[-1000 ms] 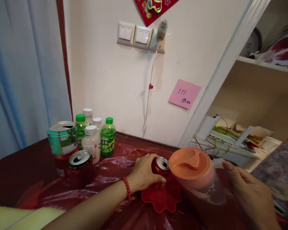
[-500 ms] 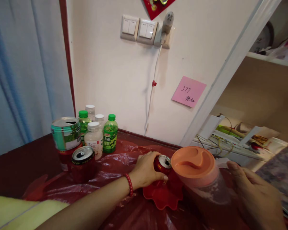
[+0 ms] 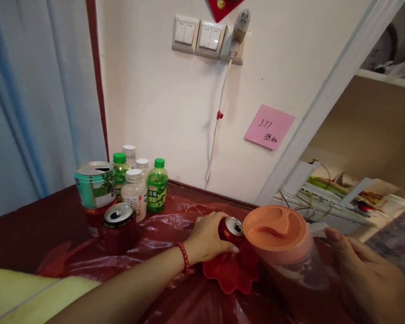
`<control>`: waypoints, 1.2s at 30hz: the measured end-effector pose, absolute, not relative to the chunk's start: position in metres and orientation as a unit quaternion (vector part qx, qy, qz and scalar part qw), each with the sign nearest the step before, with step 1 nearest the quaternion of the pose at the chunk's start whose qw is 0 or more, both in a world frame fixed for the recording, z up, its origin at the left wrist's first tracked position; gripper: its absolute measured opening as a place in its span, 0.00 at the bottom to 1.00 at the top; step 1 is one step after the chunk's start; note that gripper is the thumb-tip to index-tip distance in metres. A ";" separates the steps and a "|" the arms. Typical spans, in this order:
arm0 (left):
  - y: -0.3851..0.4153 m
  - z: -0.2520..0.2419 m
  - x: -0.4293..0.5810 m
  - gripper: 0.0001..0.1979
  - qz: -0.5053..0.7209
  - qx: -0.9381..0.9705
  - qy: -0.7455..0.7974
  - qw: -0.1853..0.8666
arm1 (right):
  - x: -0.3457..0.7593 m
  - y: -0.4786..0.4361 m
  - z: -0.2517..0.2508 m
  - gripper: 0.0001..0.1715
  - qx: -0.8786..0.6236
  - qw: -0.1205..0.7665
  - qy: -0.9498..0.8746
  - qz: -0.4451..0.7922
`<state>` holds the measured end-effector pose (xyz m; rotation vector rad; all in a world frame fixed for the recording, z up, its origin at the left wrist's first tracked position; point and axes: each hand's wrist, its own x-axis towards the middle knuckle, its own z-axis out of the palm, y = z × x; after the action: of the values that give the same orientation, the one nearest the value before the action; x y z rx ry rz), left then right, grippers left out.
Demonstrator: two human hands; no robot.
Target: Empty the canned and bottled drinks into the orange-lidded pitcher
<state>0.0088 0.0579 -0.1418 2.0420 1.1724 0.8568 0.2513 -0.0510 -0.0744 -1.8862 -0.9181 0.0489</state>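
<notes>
My left hand point(image 3: 211, 238), with a red bead bracelet at its wrist, is wrapped round a small red drink can point(image 3: 230, 234) whose top is opened. Under the can lies a red scallop-edged dish point(image 3: 234, 274). Just to the right, a clear pitcher point(image 3: 300, 270) with an orange lid point(image 3: 275, 227) leans with its lid end close to the can's top. My right hand point(image 3: 367, 274) is closed round the pitcher's handle. Whether any liquid passes from pitcher to can does not show.
On the left stand a green-and-white can point(image 3: 96, 184) stacked on a red can, another opened red can point(image 3: 119, 229), and several green- and white-capped bottles point(image 3: 158, 189). Red plastic film point(image 3: 155, 238) covers the table. A wall rises behind; a shelf with a router point(image 3: 319, 193) is at right.
The view has shifted slightly, so everything sits a little further right in the picture. Both hands keep their hold, and the can and pitcher stay in nearly the same relation.
</notes>
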 end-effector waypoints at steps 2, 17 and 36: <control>0.059 -0.143 0.009 0.37 0.324 0.776 0.444 0.310 | 0.248 -0.051 -0.072 0.29 -0.789 0.496 -0.362 0.023; 0.059 -0.143 0.008 0.36 0.329 0.775 0.438 0.315 | 0.250 -0.054 -0.068 0.29 -0.787 0.496 -0.365 0.038; 0.060 -0.142 0.008 0.36 0.327 0.776 0.439 0.315 | 0.247 -0.053 -0.069 0.28 -0.778 0.512 -0.362 0.042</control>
<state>0.0079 0.0595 -0.1422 2.0444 1.1563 0.8613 0.2474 -0.0531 -0.0685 -1.8705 -0.8721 0.1007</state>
